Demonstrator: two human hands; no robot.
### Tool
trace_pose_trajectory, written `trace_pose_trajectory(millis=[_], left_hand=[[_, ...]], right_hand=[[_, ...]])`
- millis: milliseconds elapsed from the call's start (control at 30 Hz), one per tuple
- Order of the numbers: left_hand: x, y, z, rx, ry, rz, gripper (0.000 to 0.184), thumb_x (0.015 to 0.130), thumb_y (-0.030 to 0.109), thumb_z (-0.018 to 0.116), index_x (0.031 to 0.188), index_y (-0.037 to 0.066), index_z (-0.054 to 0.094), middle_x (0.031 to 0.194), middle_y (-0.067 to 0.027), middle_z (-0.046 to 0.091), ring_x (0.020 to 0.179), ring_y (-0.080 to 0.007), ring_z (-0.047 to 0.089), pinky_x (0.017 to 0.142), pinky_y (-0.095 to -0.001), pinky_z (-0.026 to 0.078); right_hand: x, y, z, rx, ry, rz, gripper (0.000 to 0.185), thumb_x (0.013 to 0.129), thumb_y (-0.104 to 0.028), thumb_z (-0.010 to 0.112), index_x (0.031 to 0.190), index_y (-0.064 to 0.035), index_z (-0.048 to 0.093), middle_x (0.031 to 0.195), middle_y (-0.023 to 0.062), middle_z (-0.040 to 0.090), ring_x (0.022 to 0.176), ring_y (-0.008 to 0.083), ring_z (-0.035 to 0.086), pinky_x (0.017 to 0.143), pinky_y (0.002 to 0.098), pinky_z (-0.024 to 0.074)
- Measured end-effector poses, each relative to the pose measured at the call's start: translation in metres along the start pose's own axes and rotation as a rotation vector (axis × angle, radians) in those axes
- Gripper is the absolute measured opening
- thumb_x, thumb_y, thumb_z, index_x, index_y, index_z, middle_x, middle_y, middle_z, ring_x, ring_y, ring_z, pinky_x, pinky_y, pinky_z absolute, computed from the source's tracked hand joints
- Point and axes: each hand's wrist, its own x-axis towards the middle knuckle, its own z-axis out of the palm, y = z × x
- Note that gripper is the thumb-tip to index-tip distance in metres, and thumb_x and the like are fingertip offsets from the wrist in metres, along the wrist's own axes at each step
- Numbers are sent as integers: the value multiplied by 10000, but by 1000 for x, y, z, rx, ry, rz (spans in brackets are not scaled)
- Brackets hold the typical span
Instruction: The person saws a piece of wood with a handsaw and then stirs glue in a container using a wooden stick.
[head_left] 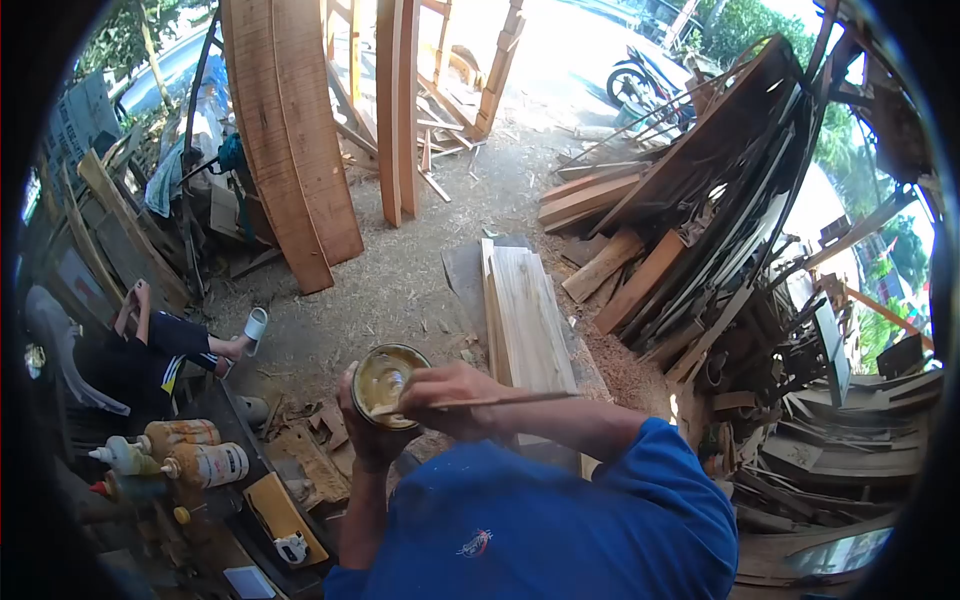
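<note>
My left hand (366, 440) is wrapped around the side and underside of a round, dark-rimmed tub (396, 347), held up in front of my chest. Yellowish-brown paste (384, 376) coats the inside of the tub. Closed over the tub's right side, my right hand (452, 394) grips a thin wooden stick (535, 398). One end of the stick reaches down into the paste; the other points right across my forearm. My fingers partly cover the tub's right rim.
Pale planks (525, 315) lie stacked just ahead. Tall curved boards (290, 150) stand at the upper left, and a timber pile (690, 190) leans on the right. Several glue bottles (207, 464) sit on a bench at lower left. A seated person (165, 345) is at the left.
</note>
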Motion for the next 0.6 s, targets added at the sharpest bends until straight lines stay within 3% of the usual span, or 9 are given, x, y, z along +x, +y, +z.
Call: trace_pose_trajectory(millis=[100, 200, 300, 333, 400, 433, 500, 567, 600], left_hand=[[-1, 8, 16, -31, 17, -30, 1294, 606, 433, 976, 1557, 1, 211, 1462, -229, 427, 1332, -389, 498, 1126, -518, 402], [-5, 2, 15, -38, 57, -151, 1279, 605, 396, 974, 1554, -2, 214, 1459, -225, 425, 1334, -373, 491, 1136, -501, 390], [-1, 24, 30, -21, -41, -53, 1271, 608, 398, 976, 1550, -1, 221, 1445, -222, 432, 1319, -369, 495, 1132, -504, 391], [-2, 25, 35, 30, -46, -34, 1352, 592, 527, 976, 1551, -31, 204, 1449, -231, 441, 1327, -399, 510, 1131, -505, 428], [-5, 23, 25, 9, -69, -136, 1321, 596, 512, 973, 1556, -9, 229, 1456, -242, 435, 1328, -405, 515, 1130, -509, 430], [-15, 14, 27, -14, -42, -278, 1297, 603, 488, 965, 1555, -12, 239, 1458, -242, 439, 1336, -410, 511, 1139, -516, 419], [-10, 18, 36, -28, -34, -255, 1281, 607, 450, 957, 1559, -12, 235, 1468, -242, 433, 1347, -413, 504, 1135, -523, 424], [-2, 42, 37, -35, -119, -113, 1170, 634, 304, 943, 1529, 10, 249, 1437, -228, 459, 1329, -395, 508, 1106, -513, 423], [3, 56, 42, 16, -125, -143, 1171, 636, 292, 941, 1536, 13, 246, 1435, -233, 461, 1343, -396, 503, 1118, -512, 418]], right_hand=[[0, 22, -31, -208, 174, 128, 132, 930, -92, 734, 1051, -60, 691, 934, 140, 691, 820, 331, 718, 676, 405, 574], [-24, 6, -27, -121, 18, 119, 103, 947, -105, 707, 1043, -74, 690, 936, 145, 686, 821, 354, 707, 695, 444, 567], [-12, 5, -30, -9, -4, 27, 77, 967, -122, 671, 1027, -74, 670, 932, 154, 678, 859, 385, 699, 720, 457, 565], [-9, 17, -39, -96, 31, 67, 83, 973, -139, 665, 1012, -67, 653, 918, 160, 671, 849, 392, 690, 710, 462, 555], [-18, 31, -49, -198, 69, 123, 129, 985, -178, 654, 982, -55, 618, 885, 170, 652, 824, 407, 670, 691, 478, 530], [-29, 30, -47, -216, 72, 137, 159, 990, -199, 649, 966, -50, 599, 866, 173, 640, 808, 415, 658, 682, 489, 514], [-37, 5, -38, -97, -111, 83, 159, 990, -189, 627, 947, -43, 579, 847, 179, 620, 790, 424, 641, 685, 503, 494], [-26, -2, -38, -29, 23, -163, 159, 984, -171, 629, 926, -37, 566, 841, 177, 618, 790, 419, 645, 674, 490, 491], [-24, 13, -40, -30, 76, -106, 170, 975, -173, 641, 917, -34, 561, 836, 175, 617, 788, 418, 646, 667, 484, 492]])
